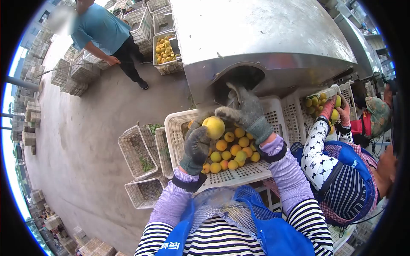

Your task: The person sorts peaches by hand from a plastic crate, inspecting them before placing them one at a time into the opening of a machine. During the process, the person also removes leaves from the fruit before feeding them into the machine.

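Before us, the gloved left hand (194,144) was curled around a yellow peach (214,127), a white plastic crate (232,176) below it; the gloved right hand (247,112) hung alongside, half open, seemingly empty; single-peach handling, apparently, next demanding a steady left grip.

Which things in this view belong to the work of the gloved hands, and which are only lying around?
Likely part of the work:
Yellow fruit, held in the left hand
Right hand, by the opening of the machine
Front crate, with more fruit

Apparently just lying about:
Floor crates, at left
Leaves
Far crate, with fruit in it
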Tool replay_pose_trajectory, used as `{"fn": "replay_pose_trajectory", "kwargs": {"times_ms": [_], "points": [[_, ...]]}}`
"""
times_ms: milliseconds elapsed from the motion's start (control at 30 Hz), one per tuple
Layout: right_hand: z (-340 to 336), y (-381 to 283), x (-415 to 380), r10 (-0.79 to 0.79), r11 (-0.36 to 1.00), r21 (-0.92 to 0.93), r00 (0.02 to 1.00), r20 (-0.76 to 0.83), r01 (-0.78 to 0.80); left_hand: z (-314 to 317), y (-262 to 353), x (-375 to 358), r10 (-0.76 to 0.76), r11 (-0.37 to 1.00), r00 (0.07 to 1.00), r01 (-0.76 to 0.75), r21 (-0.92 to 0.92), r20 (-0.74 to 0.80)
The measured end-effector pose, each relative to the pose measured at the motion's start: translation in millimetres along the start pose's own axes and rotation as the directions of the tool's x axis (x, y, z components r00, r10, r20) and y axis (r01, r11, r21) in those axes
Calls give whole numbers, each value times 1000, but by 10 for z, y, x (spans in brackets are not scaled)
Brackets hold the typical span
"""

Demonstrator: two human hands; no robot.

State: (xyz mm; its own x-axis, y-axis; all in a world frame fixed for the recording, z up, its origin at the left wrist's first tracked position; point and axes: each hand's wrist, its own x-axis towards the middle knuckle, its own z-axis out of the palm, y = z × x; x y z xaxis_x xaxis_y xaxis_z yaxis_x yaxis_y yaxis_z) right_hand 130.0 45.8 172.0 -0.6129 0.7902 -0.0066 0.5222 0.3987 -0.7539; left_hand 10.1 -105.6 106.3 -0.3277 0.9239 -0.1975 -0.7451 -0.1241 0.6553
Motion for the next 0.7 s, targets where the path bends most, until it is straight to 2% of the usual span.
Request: {"fn": "replay_pose_trajectory", "kwargs": {"times_ms": [33, 67, 167, 267, 300, 400, 500, 600, 700], "points": [[84, 54, -233, -147, 989, -8, 989, -1, 147, 54, 19, -32, 64, 994, 996, -69, 81, 59], [199, 144, -439, -287, 958, -13, 958, -3, 287, 94, 25, -67, 81, 984, 996, -86, 156, 39], [472, 172, -809, -416, 906, -197, 874, -251, 374, 164, -20, -106, 146, 910, 989, -121, 397, -34], [593, 236, -844, -327, 945, -121, 860, -392, 304, 238, -191, -135, 287, 740, 957, -254, 623, 49], [567, 212, -840, -312, 948, -74, 861, -401, 309, 323, -236, -160, 314, 765, 949, -247, 595, -11], [451, 138, -735, -350, 932, -60, 841, -413, 359, 422, -31, -103, 48, 900, 999, -40, 435, -8], [444, 205, -731, -217, 976, -89, 914, -344, 198, 418, -43, -17, 90, 861, 996, -90, 501, 23], [408, 229, -537, -200, 976, -156, 922, -332, 155, 355, -89, 38, 210, 792, 978, -181, 583, 19], [364, 294, 29, 129, 906, -379, 976, -176, -188, 50, -196, 7, 318, 696, 948, -226, 682, -10]]}}
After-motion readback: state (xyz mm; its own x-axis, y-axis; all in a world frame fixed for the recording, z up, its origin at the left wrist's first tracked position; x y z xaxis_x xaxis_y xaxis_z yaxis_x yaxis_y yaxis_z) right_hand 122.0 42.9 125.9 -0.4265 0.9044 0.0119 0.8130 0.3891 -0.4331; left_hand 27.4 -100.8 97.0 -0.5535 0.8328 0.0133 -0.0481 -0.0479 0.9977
